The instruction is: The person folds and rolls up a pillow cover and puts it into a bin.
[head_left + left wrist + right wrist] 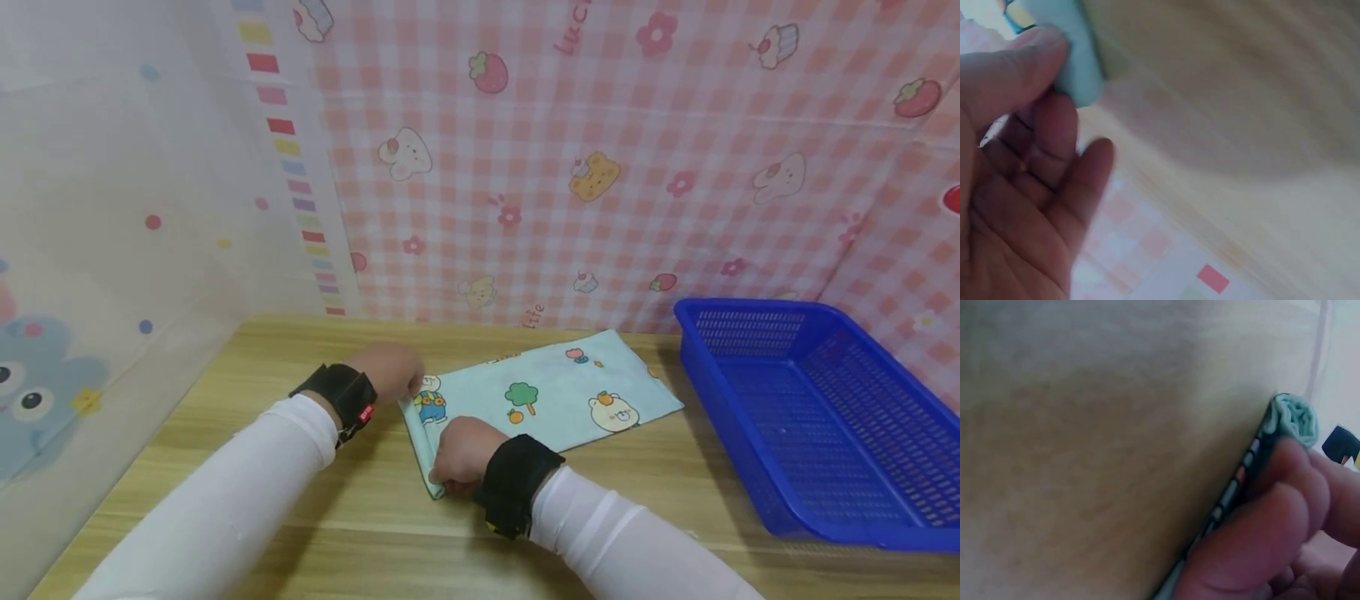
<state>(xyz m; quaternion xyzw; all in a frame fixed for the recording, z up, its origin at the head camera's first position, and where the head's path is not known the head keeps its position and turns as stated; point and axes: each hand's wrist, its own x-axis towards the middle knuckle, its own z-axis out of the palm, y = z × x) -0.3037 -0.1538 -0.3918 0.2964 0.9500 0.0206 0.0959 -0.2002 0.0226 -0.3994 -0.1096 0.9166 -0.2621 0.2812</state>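
A pale blue-green cloth [555, 383], printed with bears, oranges and a tree, lies on the wooden table. Its left edge is turned into a narrow roll [420, 442]. At the far end of this roll, my left hand [392, 372] pinches it; the left wrist view has the thumb on the rolled cloth [1082, 69] and the index finger bent beneath. My right hand [467, 454] grips the near end with curled fingers. Seen from the right wrist, the spiral end of the roll [1295, 422] pokes out just past the fingertips.
A blue plastic basket [787, 508] with mesh walls stands to the right of the cloth. Pink checked fabric [540, 117] hangs behind the wooden table [360, 550], and a pale printed sheet [112, 150] covers the left side.
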